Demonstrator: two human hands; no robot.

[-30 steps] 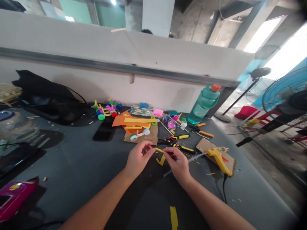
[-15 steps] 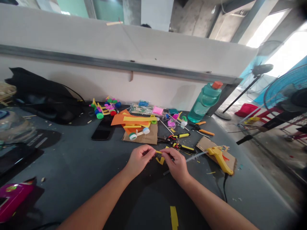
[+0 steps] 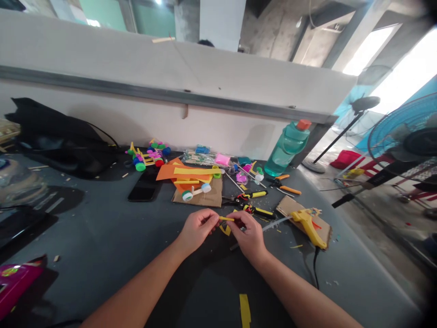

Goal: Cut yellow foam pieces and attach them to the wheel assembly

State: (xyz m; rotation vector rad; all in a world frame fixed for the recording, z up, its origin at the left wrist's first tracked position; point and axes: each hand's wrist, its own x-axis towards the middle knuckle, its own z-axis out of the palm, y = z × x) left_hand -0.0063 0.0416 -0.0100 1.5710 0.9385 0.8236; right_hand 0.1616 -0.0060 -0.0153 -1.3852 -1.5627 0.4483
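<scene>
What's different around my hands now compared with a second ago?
Your left hand has drawn slightly back toward you, and the yellow strip pinched between it and your right hand has gone from slanted to nearly level. The yellow-and-black pliers, glue gun and bottle stayed put.

"What's on the far left?"
"A black bag (image 3: 63,141), with a phone (image 3: 141,187) to its right."
"And over right?"
"A teal bottle (image 3: 285,152) by the wall (image 3: 211,125), and a fan (image 3: 423,140) past the table (image 3: 102,237)."
</scene>
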